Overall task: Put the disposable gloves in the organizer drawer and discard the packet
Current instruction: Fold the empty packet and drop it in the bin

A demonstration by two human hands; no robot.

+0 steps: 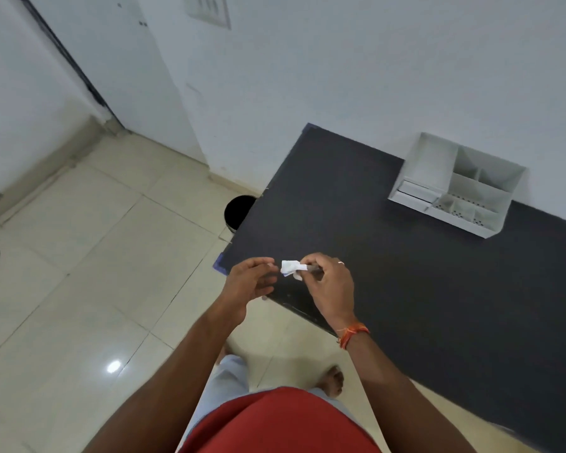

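Note:
A small crumpled white packet [291,269] with a blue edge hangs between my two hands, over the near left corner of the dark table [406,273]. My right hand [329,286] pinches it at its right end. My left hand [250,282] is just to its left, fingers curled and apart, not clearly touching it. The white organizer [455,183] stands at the back of the table against the wall, its small drawer [415,192] at the lower left looking shut. No gloves are visible.
A black bin [239,210] stands on the tiled floor, half hidden behind the table's left edge. The white wall runs behind the table. My bare feet [332,380] are on the floor below my hands.

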